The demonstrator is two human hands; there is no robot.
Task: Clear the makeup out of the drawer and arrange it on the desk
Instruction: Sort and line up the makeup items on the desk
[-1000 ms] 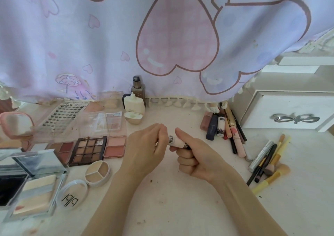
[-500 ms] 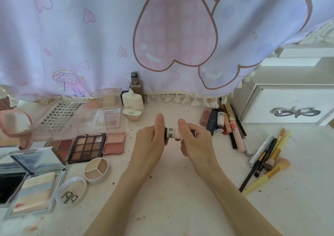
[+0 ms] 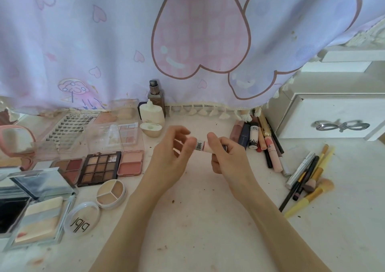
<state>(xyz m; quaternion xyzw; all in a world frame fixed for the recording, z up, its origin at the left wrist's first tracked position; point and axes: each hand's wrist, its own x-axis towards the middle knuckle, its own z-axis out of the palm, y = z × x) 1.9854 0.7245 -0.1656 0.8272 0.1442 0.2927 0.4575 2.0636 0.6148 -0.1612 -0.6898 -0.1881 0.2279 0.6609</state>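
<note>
Since the last frame the left hand is loosening, fingers spreading off the small tube, which is lying sideways across the view in the right hand grip.

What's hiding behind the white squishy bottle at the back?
A brown glass bottle with a pump top stands behind the white bottle. Its lower part is covered, and the curtain hides whatever is farther back.

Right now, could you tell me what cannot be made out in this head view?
- Small tube: its far end is hidden inside the right hand.
- Left hand: motion blur hides whether its fingertips touch the tube.
- Drawer: front closed, contents unseen.
- Compact: cut off by the left edge.
</note>
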